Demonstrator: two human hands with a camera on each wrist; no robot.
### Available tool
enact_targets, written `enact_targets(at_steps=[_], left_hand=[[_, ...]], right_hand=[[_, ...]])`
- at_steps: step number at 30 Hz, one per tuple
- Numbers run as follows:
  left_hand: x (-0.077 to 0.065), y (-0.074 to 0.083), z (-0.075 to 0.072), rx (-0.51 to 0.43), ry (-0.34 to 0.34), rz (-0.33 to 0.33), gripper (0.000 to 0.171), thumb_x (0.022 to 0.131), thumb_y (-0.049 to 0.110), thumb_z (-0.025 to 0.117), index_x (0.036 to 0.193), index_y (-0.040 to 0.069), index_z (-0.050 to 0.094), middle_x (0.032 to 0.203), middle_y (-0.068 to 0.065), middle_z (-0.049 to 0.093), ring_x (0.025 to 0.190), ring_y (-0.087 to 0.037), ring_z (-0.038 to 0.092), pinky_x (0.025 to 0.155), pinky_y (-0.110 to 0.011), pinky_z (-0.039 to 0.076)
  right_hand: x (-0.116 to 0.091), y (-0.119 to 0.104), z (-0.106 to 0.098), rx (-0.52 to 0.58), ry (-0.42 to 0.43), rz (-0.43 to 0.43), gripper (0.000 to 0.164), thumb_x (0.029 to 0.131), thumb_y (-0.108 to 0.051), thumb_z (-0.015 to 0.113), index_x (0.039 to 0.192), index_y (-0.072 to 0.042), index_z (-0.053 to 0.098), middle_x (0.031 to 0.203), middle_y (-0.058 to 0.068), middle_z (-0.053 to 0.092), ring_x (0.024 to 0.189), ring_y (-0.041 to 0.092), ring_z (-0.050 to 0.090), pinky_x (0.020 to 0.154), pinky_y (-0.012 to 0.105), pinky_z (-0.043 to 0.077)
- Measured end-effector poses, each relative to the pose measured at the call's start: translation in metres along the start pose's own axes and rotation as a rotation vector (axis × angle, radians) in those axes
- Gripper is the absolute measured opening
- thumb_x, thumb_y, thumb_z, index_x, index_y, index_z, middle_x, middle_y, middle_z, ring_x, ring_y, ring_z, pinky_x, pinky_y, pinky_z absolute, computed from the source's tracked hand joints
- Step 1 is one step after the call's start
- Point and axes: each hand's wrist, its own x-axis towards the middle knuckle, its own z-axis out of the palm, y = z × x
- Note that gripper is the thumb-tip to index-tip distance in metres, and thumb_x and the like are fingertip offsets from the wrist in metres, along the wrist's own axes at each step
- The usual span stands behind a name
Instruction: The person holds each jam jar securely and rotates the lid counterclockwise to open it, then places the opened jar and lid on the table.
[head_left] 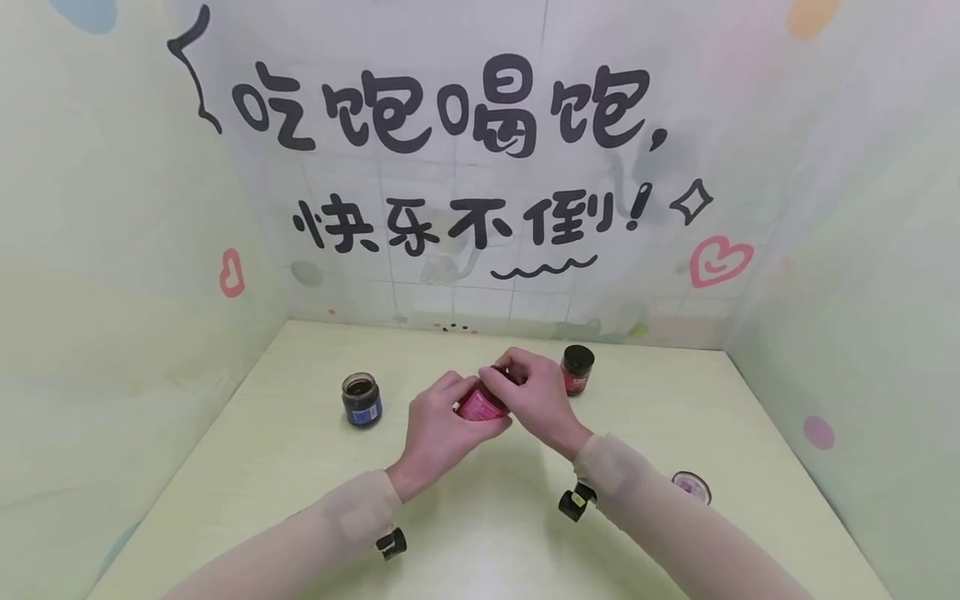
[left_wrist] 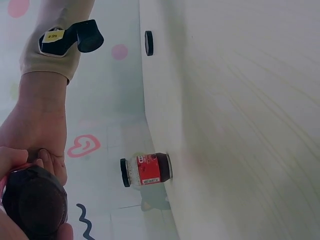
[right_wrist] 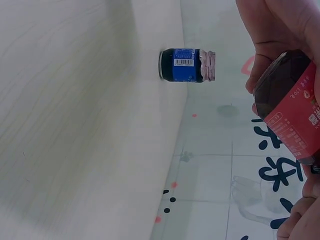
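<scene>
Jars (head_left: 482,407) number three: one in two hands (head_left: 441,418), two standing.

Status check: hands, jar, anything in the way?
Left hand grips red-label jar, tilted. Right hand grips its top end. Open blue-label jar off to the left, black-lidded jar to the right; nothing seen blocking.

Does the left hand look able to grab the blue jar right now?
Probably not yet: the left hand grips a red jar, though nothing visible stands between that hand and the blue jar.
</scene>
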Motion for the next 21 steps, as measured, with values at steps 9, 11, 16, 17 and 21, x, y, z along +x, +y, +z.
enact_targets(at_steps=[9, 11, 16, 17, 21], left_hand=[[-0.0033, -0.0012, -0.0036, -0.02, -0.002, 0.013, 0.039, 0.069, 0.037, 0.091, 0.102, 0.023, 0.076, 0.082, 0.013, 0.056, 0.068, -0.005, 0.054, 0.055, -0.023, 0.049], [-0.0048, -0.0015, -0.0043, -0.025, -0.007, 0.006, 0.04, 0.069, 0.036, 0.091, 0.103, 0.023, 0.076, 0.082, 0.013, 0.056, 0.068, -0.005, 0.054, 0.055, -0.023, 0.05], [-0.0078, -0.002, -0.0056, -0.027, -0.014, 0.0, 0.04, 0.07, 0.036, 0.091, 0.105, 0.024, 0.076, 0.083, 0.014, 0.055, 0.069, -0.005, 0.055, 0.056, -0.023, 0.05], [-0.0082, -0.0022, -0.0058, -0.027, -0.013, 0.002, 0.04, 0.07, 0.036, 0.091, 0.105, 0.024, 0.076, 0.083, 0.014, 0.055, 0.069, -0.005, 0.055, 0.056, -0.023, 0.05], [-0.0089, -0.0021, -0.0069, -0.021, -0.007, 0.017, 0.041, 0.068, 0.035, 0.092, 0.104, 0.022, 0.076, 0.083, 0.012, 0.056, 0.068, -0.005, 0.055, 0.056, -0.023, 0.05]], right_hand=[[-0.0014, 0.0014, -0.0006, 0.01, -0.036, -0.085, 0.017, 0.093, -0.036, 0.073, 0.087, -0.021, 0.068, 0.067, -0.007, 0.065, 0.059, 0.014, 0.054, 0.053, 0.028, 0.044], [-0.0018, 0.0029, -0.0003, -0.004, -0.044, -0.1, 0.017, 0.093, -0.038, 0.072, 0.087, -0.022, 0.068, 0.065, -0.007, 0.063, 0.058, 0.014, 0.053, 0.052, 0.029, 0.043], [-0.0029, 0.0051, 0.0009, -0.035, -0.058, -0.12, 0.018, 0.093, -0.041, 0.07, 0.087, -0.025, 0.066, 0.062, -0.007, 0.059, 0.056, 0.013, 0.051, 0.05, 0.029, 0.042], [-0.0033, 0.0053, 0.0012, -0.037, -0.059, -0.123, 0.018, 0.093, -0.04, 0.07, 0.087, -0.025, 0.066, 0.061, -0.007, 0.059, 0.056, 0.013, 0.051, 0.049, 0.029, 0.042], [-0.0044, 0.0053, 0.0019, -0.037, -0.064, -0.133, 0.018, 0.093, -0.041, 0.07, 0.087, -0.025, 0.065, 0.062, -0.007, 0.059, 0.056, 0.012, 0.051, 0.048, 0.029, 0.042]])
